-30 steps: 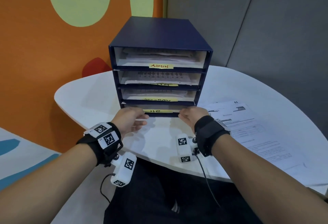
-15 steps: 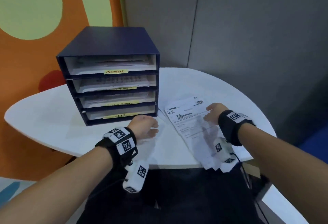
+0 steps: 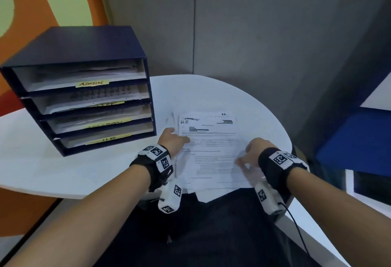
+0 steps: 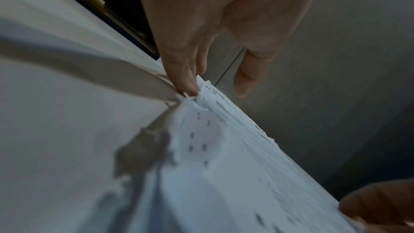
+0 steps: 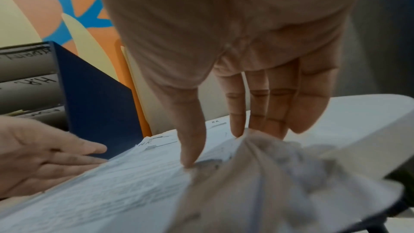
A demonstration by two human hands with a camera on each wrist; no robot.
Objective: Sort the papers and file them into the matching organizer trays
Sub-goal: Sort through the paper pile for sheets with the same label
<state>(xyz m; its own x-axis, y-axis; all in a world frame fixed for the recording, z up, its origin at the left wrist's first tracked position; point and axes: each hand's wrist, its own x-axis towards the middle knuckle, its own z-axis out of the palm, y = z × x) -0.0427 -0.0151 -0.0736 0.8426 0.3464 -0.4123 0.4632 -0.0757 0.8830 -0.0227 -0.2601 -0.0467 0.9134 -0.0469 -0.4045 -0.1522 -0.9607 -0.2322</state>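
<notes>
A stack of printed papers [image 3: 211, 152] lies on the white table, its top sheet marked "H.R." by hand. My left hand [image 3: 175, 135] rests against the stack's left edge with straight fingers [image 4: 190, 89], the thumb held apart. My right hand [image 3: 245, 156] pinches the stack's right edge: the thumb [image 5: 190, 159] presses on top, the fingers sit behind the lifted, bunched paper [image 5: 268, 166]. The dark blue four-tray organizer [image 3: 84, 55] stands to the left. Its bottom tray bears a yellow "HR" label [image 3: 110, 138]; the top one reads "ADMIN". All trays hold papers.
The round white table [image 3: 63, 171] ends just below my wrists, and the stack overhangs that front edge. Grey partition panels stand behind the table. A blue surface [image 3: 359, 139] is off to the right, beyond the table's edge.
Both hands left the organizer's bottom tray and moved right to the paper stack. My view swung right, so the organizer now sits at the left.
</notes>
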